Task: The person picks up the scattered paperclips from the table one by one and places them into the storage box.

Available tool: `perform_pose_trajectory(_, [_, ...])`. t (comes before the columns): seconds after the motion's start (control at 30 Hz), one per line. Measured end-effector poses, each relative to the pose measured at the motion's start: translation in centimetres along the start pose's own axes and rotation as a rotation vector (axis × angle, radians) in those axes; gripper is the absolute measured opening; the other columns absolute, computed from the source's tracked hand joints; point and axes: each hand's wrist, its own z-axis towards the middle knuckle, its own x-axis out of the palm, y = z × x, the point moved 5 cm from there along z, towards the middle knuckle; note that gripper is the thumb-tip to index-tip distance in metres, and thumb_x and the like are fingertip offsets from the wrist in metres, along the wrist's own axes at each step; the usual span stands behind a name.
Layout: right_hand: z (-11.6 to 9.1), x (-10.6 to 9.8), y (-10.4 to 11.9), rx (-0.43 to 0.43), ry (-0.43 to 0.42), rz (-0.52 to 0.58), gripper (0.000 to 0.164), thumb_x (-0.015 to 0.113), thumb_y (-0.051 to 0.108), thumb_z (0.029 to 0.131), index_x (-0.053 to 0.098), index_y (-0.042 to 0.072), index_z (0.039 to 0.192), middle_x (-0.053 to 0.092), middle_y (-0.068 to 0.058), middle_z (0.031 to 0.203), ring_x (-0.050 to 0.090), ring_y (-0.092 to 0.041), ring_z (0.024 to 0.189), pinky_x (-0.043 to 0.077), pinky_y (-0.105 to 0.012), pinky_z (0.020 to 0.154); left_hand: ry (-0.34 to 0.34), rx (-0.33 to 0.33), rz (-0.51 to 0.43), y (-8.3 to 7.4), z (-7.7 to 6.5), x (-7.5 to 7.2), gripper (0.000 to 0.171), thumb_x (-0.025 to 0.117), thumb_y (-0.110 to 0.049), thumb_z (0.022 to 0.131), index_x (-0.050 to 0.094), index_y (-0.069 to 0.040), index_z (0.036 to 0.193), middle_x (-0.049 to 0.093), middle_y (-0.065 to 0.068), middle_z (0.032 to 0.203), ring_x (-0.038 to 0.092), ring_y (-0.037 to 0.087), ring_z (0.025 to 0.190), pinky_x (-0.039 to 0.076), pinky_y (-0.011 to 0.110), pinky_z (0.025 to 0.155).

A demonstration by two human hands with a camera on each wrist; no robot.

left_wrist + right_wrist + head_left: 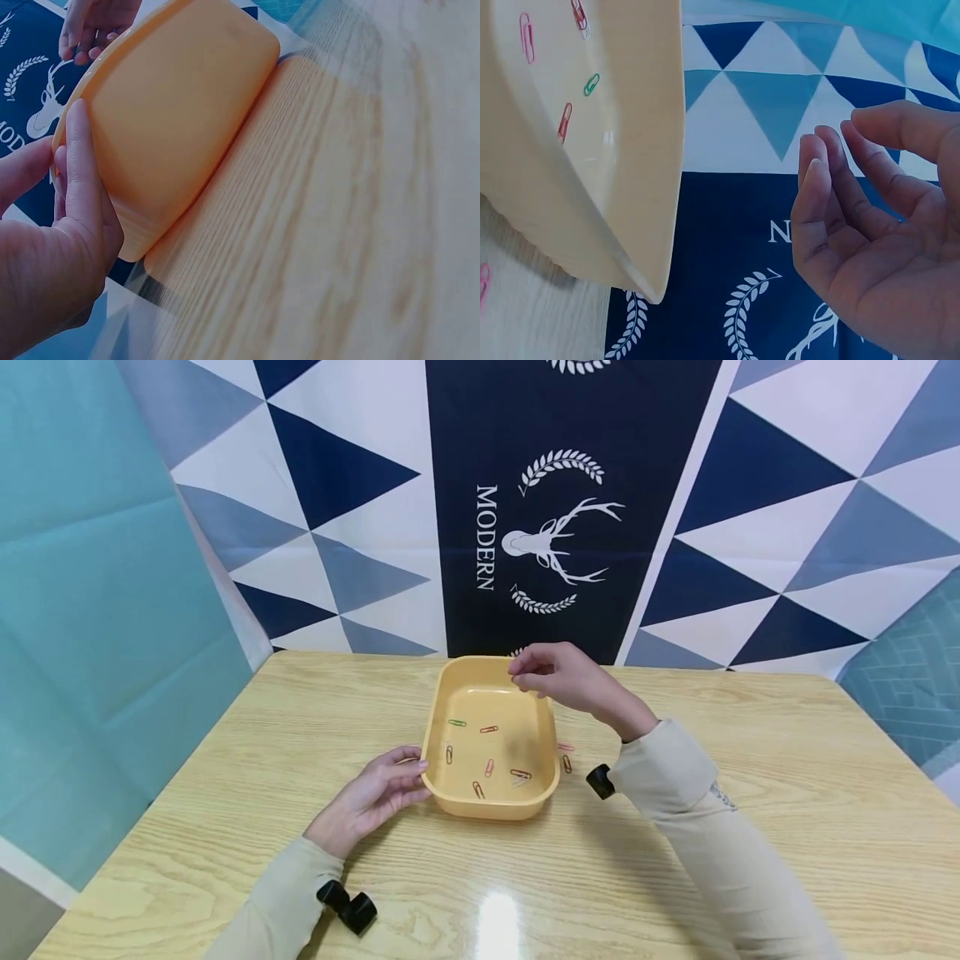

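Note:
A yellow plastic basin point(495, 810) stands on the table, with several paper clips scattered over its floor. Among them are a green paper clip point(457, 722), a red paper clip point(489, 729) and a pink paper clip point(490, 767). My left hand point(386, 789) grips the basin's left rim, the fingers lying along the outer wall in the left wrist view. Over the far right corner hovers my right hand point(562, 677). Its fingers point(815, 180) are loosely bent with a gap to the thumb, and nothing shows between them.
Just right of the basin, a pink paper clip point(566, 747) and a dark paper clip point(567, 765) lie on the wooden table point(247, 777). A patterned cloth point(360, 510) hangs behind the table's far edge. Teal cloth point(105, 593) covers the left side.

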Motion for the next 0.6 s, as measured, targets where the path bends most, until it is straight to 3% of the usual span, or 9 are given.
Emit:
perform_pose_trajectory(0.27, [-1.3,0.2,-0.4,-0.034,-0.034,-0.002,0.015,0.062,0.005,0.092,0.066,-0.001,0.106,0.064,-0.009,0.098,0.057,-0.024,0.089,0.053,-0.032,0.078,0.022,0.005,-0.004,0.0,0.1,0.1,0.019,0.046,0.006,0.096,0.039,0.003,0.113,0.055,0.011,0.095,0.060,0.015,0.080,0.058,0.024,0.074])
perform_pose_trajectory(0.6, [-2.7,0.6,-2.7,-0.071,-0.144,-0.011,0.014,0.062,0.006,0.092,0.067,0.000,0.104,0.066,-0.009,0.096,0.060,-0.024,0.090,0.053,-0.036,0.079,0.028,0.015,0.019,0.1,0.2,0.0,0.017,0.049,0.005,0.095,0.042,0.002,0.110,0.057,0.011,0.094,0.061,0.016,0.081,0.057,0.024,0.074])
